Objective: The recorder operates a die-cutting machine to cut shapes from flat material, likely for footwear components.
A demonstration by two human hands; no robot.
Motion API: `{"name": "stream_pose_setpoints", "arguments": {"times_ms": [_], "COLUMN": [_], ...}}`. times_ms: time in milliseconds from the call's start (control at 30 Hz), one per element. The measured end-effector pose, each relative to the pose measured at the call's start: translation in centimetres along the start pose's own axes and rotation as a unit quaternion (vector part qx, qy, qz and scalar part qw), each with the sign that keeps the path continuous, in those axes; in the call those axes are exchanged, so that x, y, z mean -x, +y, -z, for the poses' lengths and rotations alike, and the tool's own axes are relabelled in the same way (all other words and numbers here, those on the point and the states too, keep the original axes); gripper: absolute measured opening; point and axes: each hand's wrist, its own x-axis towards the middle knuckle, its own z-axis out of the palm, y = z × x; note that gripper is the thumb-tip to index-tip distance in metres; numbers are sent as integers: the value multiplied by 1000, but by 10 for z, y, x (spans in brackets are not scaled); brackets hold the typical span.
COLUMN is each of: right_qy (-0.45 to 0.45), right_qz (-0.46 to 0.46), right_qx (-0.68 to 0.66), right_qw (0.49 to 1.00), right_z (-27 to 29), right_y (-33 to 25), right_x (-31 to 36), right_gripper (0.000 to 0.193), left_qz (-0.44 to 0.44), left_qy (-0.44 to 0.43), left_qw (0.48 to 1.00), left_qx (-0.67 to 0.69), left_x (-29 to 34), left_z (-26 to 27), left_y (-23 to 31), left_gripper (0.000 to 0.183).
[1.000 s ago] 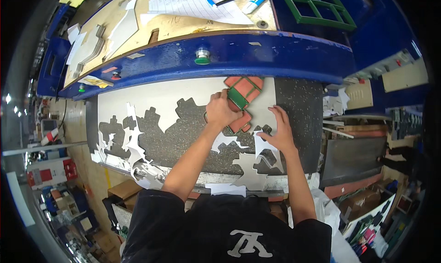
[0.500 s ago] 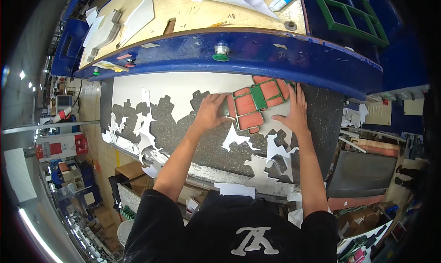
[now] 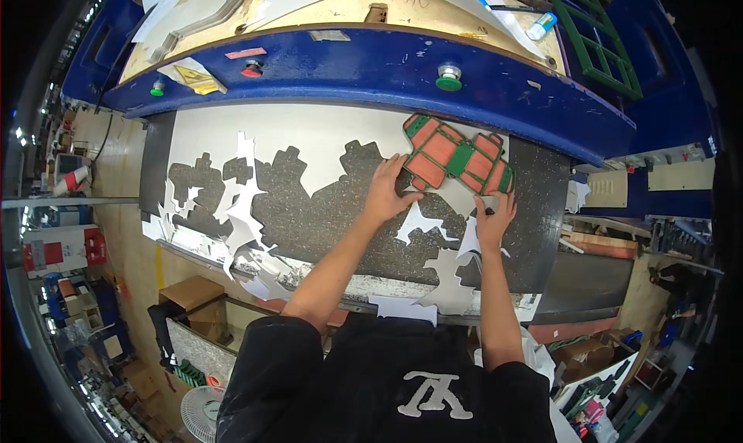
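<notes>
A cutting die with red foam pads, green bars and green edges lies tilted on the far right part of a pale sheet. My left hand grips its left corner, the fingers along the edge and the thumb stretched out just below. At the die's near right corner, my right hand holds on with curled fingertips, its thumb tucked under the near edge. Dark cut-out shapes run along the sheet's near side, where the speckled black cutting board shows through. A white offcut sits between my hands.
A blue machine beam with green and red buttons spans just beyond the sheet. Above it, a wooden top carries papers, a glue stick and a green frame. Jagged scraps lie at the left; a fan stands lower left.
The die has turned clockwise and its near end has swung away from me. My right hand has moved from its right side to its near right corner; my left stays at its left side.
</notes>
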Motion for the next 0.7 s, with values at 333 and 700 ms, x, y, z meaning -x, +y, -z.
{"name": "stream_pose_setpoints", "arguments": {"times_ms": [333,700], "right_qy": [89,26], "right_qz": [9,-63], "right_qx": [-76,-149], "right_qw": [993,986], "right_z": [-2,3], "right_y": [1,8], "right_x": [5,-12], "right_gripper": [46,105], "left_qz": [60,71], "left_qy": [94,109], "left_qw": [993,991], "left_qx": [41,23], "left_x": [2,11], "left_z": [-18,-21], "left_y": [1,9], "left_gripper": [97,93]}}
